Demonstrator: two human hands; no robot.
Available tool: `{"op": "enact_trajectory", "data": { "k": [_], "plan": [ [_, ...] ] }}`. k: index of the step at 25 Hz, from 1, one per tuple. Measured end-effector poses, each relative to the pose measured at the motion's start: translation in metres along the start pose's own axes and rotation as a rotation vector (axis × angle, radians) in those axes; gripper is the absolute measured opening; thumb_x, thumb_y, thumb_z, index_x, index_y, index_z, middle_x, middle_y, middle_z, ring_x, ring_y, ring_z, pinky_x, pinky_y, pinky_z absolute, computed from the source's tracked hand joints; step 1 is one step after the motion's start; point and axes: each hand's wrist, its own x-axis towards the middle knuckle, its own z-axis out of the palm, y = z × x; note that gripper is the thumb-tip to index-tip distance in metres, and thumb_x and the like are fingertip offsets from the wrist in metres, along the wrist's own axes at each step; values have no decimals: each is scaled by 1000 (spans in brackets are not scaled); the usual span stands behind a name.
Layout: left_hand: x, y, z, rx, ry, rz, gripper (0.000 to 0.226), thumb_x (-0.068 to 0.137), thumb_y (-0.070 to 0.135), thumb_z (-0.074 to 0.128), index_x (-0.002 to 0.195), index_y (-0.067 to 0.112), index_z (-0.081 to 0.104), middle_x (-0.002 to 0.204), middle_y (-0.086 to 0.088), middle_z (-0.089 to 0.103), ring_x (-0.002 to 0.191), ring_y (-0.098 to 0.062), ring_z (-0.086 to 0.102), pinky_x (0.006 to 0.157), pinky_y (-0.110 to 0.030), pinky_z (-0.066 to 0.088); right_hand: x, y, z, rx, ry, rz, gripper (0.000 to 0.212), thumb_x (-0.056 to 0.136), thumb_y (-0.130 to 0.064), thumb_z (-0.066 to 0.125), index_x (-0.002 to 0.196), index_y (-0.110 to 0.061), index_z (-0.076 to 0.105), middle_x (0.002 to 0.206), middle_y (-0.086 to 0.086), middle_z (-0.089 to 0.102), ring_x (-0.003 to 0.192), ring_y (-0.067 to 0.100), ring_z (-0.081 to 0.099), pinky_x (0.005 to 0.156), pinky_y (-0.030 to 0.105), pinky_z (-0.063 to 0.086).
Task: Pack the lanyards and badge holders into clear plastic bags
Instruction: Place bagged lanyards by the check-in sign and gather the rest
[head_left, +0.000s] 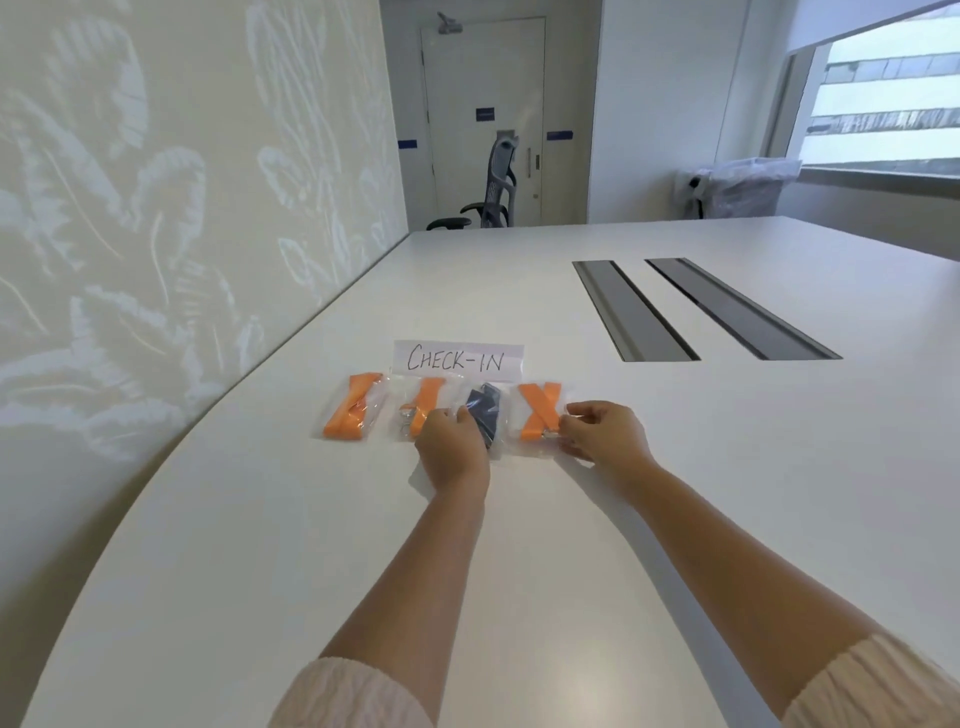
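Pinching rightmost bag (540, 418), orange lanyard crossed inside: right grip (597, 431); left grip (449, 441) on navy-lanyard bag (483, 410).

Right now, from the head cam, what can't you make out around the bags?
- Dark lanyard bag: near end hidden under the left hand.
- Rightmost bag: right edge covered by the right hand.
- Badge holders: too small, lost in plastic glare.
- Metal clips: blurred.

I see three orange lanyards (351, 411), one navy lanyard (484, 411), white tabletop (623, 467), pale leaf-patterned wall (156, 208), cream sleeves (353, 696).
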Motion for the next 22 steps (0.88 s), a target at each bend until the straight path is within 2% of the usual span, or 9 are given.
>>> {"op": "enact_trajectory", "data": {
  "k": [3,8,10,13,14,16,19,20,22],
  "plan": [
    [-2,-2,0,98,14,33,31,94,21,46,88,-5,60,97,-21,64,92,-36,57,65,-30,34,-7,1,1,-136,-31,-72,32,81,-19,65,112,-12,63,76,-6,67,70,14,66,78,30,54],
    [2,-8,-2,273,-11,111,37,93,34,46,92,-1,61,97,-17,65,92,-36,59,66,-33,38,-8,2,-1,-198,-56,-118,29,85,-26,63,110,-11,66,80,-5,64,68,7,59,68,18,41],
    [0,-7,-1,305,-21,171,40,89,37,52,98,-1,59,103,-19,60,100,-37,54,70,-38,41,-7,3,-1,-251,-35,-139,27,86,-26,61,103,-7,68,84,1,68,78,16,62,70,23,42],
    [-7,-7,-1,433,19,194,44,86,36,58,110,0,51,115,-20,49,111,-36,43,82,-44,41,-11,6,3,-313,7,-192,31,87,-25,57,106,-2,64,110,13,67,104,26,60,88,31,46],
    [-10,-6,-3,490,39,218,44,86,35,58,114,2,48,119,-19,48,113,-35,42,84,-44,40,-14,5,3,-333,14,-212,35,87,-28,57,115,-7,61,121,8,63,111,22,57,89,27,43],
    [-12,-6,-6,515,46,390,38,89,27,53,122,8,47,125,-13,48,118,-32,42,91,-42,36,-18,5,4,-415,30,-306,48,88,-38,55,131,-19,49,137,0,49,124,16,46,92,22,34],
    [-18,-11,-5,521,-208,737,34,93,16,40,127,12,47,133,-7,49,126,-23,42,101,-37,32,-25,5,5,-628,-62,-522,53,92,-42,49,141,-27,35,151,-5,30,140,15,21,110,27,19],
    [-19,-14,-4,554,-294,776,38,95,17,37,132,12,42,140,-5,44,131,-19,37,106,-36,26,-27,6,8,-730,-116,-596,52,93,-43,46,142,-29,34,153,-6,27,142,15,17,113,29,14],
    [-19,-18,-3,599,-338,724,46,96,21,35,141,11,27,146,-4,36,137,-16,28,111,-36,20,-30,7,11,-864,-196,-648,47,95,-45,40,140,-31,38,152,-7,29,143,17,16,115,34,13]
  ]
}}
